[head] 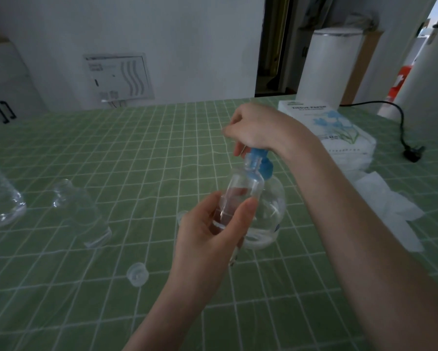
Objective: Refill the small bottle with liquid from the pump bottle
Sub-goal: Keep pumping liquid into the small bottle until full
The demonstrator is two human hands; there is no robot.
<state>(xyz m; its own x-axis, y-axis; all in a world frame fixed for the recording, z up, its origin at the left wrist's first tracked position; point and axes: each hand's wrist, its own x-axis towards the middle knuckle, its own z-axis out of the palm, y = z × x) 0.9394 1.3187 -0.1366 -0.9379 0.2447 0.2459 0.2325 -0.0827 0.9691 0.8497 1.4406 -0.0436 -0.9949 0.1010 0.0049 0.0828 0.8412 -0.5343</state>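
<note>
Filling looks under way. The small bottle (243, 188) is held mouth-up at the blue pump head (263, 165) of the pump bottle (271, 219), which stands on the table (137, 153) right of centre. The left grip (207, 231) wraps thumb and fingers round the small bottle's lower body, lifting it just in front of the pump bottle. The right grip (256, 125) curls over the pump head from above. How full the small bottle is, I cannot tell. Next calls for steady downward strokes, with the mouth kept under the spout.
</note>
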